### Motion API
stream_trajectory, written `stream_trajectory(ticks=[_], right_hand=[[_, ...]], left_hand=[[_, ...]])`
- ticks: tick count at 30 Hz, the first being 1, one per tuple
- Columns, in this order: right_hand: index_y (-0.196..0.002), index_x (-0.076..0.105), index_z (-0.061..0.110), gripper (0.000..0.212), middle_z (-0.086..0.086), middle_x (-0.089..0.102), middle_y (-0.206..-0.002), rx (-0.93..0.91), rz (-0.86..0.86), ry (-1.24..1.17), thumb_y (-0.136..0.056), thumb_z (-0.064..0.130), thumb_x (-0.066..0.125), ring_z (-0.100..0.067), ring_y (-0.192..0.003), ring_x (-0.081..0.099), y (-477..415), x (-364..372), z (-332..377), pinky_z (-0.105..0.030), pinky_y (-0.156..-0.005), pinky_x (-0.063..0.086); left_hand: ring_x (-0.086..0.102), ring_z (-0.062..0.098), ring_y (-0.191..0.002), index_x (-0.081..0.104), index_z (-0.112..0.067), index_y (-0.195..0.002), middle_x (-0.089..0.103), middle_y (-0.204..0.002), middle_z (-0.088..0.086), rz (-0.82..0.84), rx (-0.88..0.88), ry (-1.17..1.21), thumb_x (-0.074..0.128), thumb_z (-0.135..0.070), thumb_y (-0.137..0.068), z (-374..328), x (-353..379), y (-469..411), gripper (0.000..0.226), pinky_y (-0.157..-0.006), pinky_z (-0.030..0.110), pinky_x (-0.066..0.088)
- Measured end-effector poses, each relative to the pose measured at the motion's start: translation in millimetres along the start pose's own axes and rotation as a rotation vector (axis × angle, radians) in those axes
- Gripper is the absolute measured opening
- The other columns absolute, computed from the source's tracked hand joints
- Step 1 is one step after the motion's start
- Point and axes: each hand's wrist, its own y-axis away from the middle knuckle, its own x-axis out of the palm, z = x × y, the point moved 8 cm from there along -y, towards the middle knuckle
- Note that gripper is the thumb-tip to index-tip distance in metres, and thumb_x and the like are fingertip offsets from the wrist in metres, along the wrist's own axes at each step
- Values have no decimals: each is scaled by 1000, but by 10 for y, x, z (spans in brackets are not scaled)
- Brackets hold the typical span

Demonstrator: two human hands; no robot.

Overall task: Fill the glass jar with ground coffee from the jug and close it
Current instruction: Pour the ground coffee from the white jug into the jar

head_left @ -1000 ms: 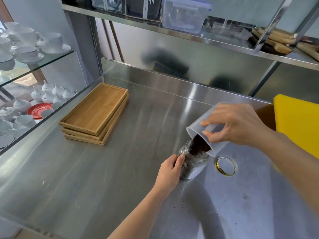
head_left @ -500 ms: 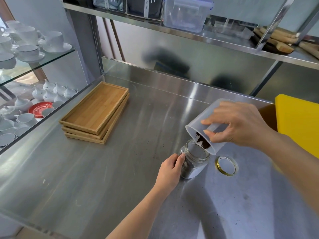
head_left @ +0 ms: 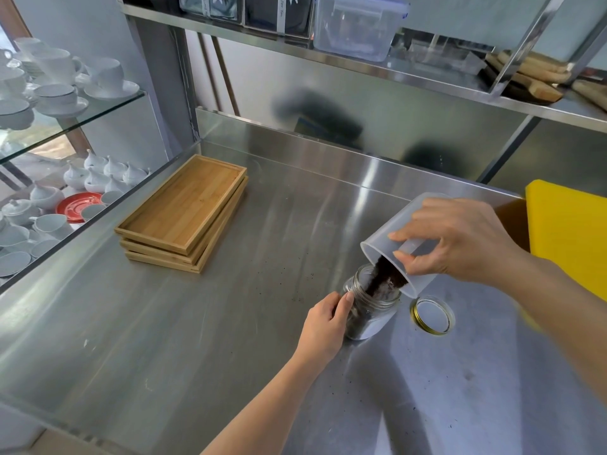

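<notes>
Jar (head_left: 368, 310): upright on counter (head_left: 197, 323), coffee (head_left: 382, 279) streaming in
Left hand (head_left: 325, 323): grips jar
Right hand (head_left: 460, 241): grips tilted jug (head_left: 394, 244)
Lid (head_left: 432, 315): beside jar

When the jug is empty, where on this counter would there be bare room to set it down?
Bare steel lies between the wooden trays and the glass jar, and along the near edge. It is crowded right of the jar: the lid and yellow board.

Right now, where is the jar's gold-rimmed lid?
The gold-rimmed round lid lies flat on the steel counter, just right of the glass jar, below the tilted plastic jug.
</notes>
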Motion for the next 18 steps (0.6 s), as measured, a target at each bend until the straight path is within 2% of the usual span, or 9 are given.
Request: stream_trajectory(ticks=[4,8,11,15,18], right_hand=[[-69,75,15,38,-5,64,-58,-10,6,11,-69,44,50,-24,-53,56,-13,-11,2,-11,-53,17],[-66,74,16,35,-4,59,-51,-57,2,56,-69,42,51,-23,-49,52,-21,-14,58,-13,-51,15],[-64,73,16,34,-4,54,-47,-94,4,90,-70,41,52,-23,-47,49,-10,-3,97,-20,-44,21],[-66,74,15,34,-4,56,-49,-77,-9,57,-70,41,53,-23,-48,50,-7,-19,73,-17,-46,18],[-66,74,15,34,-4,57,-50,-76,-32,50,-69,41,53,-24,-48,52,-5,-38,71,-21,-45,25]], left_hand=[[25,12,-53,23,-18,-59,26,-56,-6,2,1,-13,42,-35,-96,-4,1,-3,45,-49,25,22],[24,13,-54,23,-19,-59,25,-57,-6,3,-1,-11,42,-35,-96,1,3,-5,44,-53,29,20],[25,13,-54,24,-18,-60,26,-56,-6,5,-2,-10,42,-36,-96,5,7,-3,44,-52,29,21],[26,12,-53,26,-18,-60,27,-56,-6,12,-3,-11,41,-36,-96,2,8,-1,43,-52,28,21],[26,13,-54,26,-17,-61,27,-57,-5,14,-2,-19,41,-36,-96,-3,12,4,43,-53,29,21]])
